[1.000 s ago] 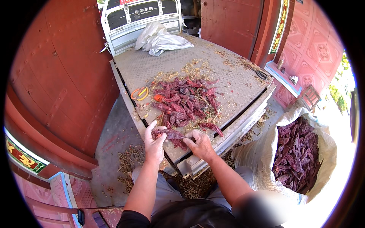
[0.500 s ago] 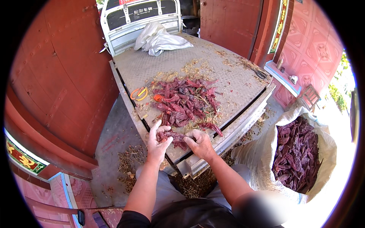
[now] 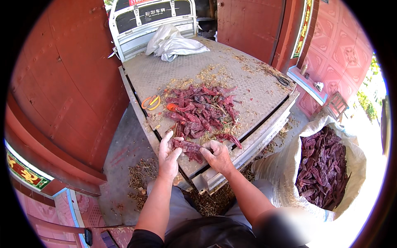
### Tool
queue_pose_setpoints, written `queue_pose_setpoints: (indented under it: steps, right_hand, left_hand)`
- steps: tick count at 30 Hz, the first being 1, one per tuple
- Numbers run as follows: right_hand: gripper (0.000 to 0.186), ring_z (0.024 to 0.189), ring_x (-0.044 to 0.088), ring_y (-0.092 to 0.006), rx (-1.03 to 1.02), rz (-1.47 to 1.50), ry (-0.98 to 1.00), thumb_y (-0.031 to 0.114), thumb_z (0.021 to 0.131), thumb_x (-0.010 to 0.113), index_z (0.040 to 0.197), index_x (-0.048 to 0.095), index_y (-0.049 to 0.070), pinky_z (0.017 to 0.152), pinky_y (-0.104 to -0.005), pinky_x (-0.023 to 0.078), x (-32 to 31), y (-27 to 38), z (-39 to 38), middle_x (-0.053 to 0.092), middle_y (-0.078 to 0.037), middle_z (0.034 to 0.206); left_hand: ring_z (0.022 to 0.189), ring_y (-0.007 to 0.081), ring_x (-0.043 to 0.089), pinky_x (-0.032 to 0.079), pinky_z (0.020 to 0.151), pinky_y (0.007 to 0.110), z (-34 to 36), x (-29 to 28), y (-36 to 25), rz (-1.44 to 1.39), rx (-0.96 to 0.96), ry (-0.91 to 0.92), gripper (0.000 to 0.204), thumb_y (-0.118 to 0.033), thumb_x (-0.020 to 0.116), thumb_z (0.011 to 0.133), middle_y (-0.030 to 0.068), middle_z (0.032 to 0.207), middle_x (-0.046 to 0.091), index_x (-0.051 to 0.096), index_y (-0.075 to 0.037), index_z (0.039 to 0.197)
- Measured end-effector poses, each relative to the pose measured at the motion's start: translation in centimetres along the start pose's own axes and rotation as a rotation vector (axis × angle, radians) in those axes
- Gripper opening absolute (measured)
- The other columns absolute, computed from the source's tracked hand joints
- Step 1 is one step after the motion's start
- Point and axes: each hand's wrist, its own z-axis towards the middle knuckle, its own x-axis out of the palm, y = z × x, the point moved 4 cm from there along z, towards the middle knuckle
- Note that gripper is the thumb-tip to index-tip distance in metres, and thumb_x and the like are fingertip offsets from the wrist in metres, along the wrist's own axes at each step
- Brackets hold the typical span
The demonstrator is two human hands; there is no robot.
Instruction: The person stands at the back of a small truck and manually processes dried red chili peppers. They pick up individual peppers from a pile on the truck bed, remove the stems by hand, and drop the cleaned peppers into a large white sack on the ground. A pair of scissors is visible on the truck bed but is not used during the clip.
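Between our two hands, over the near left corner of the truck bed, we hold a dried red pepper [image 3: 188,146]; whether it is one or several together we cannot tell. Our left hand [image 3: 168,157] has its thumb and fingers closed on the left end, and our right hand [image 3: 218,157] pinches the other end between thumb and forefinger. Just beyond, a heap of dried peppers [image 3: 198,110] lies on the truck bed [image 3: 258,78], with one loose pepper [image 3: 230,139] toward the near edge. Near the left edge sit orange-handled scissors [image 3: 154,104]; dark scissors [image 3: 284,81] lie by the near right corner. A crumpled white sack [image 3: 175,44] rests by the far edge. To our right, off the truck bed, stands an open sack [image 3: 273,172] full of dark red peppers [image 3: 322,169]. Dry scraps [image 3: 140,175] litter the floor to our left, near a red door [image 3: 68,82].
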Motion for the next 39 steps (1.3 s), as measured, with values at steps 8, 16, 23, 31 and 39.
queue_pose_setpoints:
  steps: [8,16,23,31,39]
  right_hand:
    - [0.016,0.080,0.068,-0.0314,0.013,-0.001,-0.008,0.018,0.087,0.070,0.090,0.067,0.002,0.074,-0.0385,0.053,0.2,-0.3,0.0,0.068,-0.015,0.083]
    - [0.016,0.081,0.067,-0.0313,-0.023,0.007,0.009,0.018,0.088,0.070,0.090,0.066,0.003,0.074,-0.0385,0.052,0.1,-0.1,-0.1,0.067,-0.015,0.083]
    - [0.016,0.080,0.067,-0.0317,-0.069,-0.009,0.031,0.018,0.088,0.069,0.089,0.066,0.003,0.074,-0.0390,0.052,0.0,0.1,0.0,0.066,-0.015,0.083]
    - [0.015,0.081,0.067,-0.0312,-0.073,0.012,0.028,0.017,0.088,0.069,0.089,0.066,0.003,0.075,-0.0381,0.052,0.0,-0.2,0.0,0.067,-0.014,0.084]
    - [0.015,0.081,0.067,-0.0296,-0.078,0.035,0.060,0.017,0.089,0.069,0.091,0.066,0.003,0.075,-0.0374,0.052,-0.2,0.2,0.0,0.067,-0.014,0.084]
  left_hand:
    - [0.088,0.0145,0.062,0.049,0.074,0.027,0.0,-0.3,0.3,-0.050,-0.050,-0.063,0.053,-0.001,0.059,0.092,0.0094,0.117,0.064,0.044,0.000,0.143]
    - [0.078,0.0130,0.063,0.050,0.068,0.025,0.2,-0.8,1.1,0.039,-0.079,-0.096,0.033,-0.006,0.067,0.094,0.0040,0.098,0.065,0.058,-0.001,0.125]
    - [0.075,0.0119,0.062,0.050,0.066,0.025,0.2,-1.2,1.5,0.033,-0.061,-0.109,0.026,-0.006,0.068,0.094,0.0029,0.092,0.064,0.060,-0.002,0.119]
    - [0.093,0.0109,0.062,0.052,0.080,0.026,0.0,0.5,0.5,0.122,-0.018,-0.039,0.043,0.000,0.070,0.090,0.0045,0.108,0.064,0.054,-0.001,0.130]
    - [0.091,0.0101,0.063,0.053,0.083,0.026,-0.3,0.3,1.1,0.216,-0.111,-0.030,0.038,0.002,0.070,0.089,0.0044,0.104,0.066,0.057,0.001,0.125]
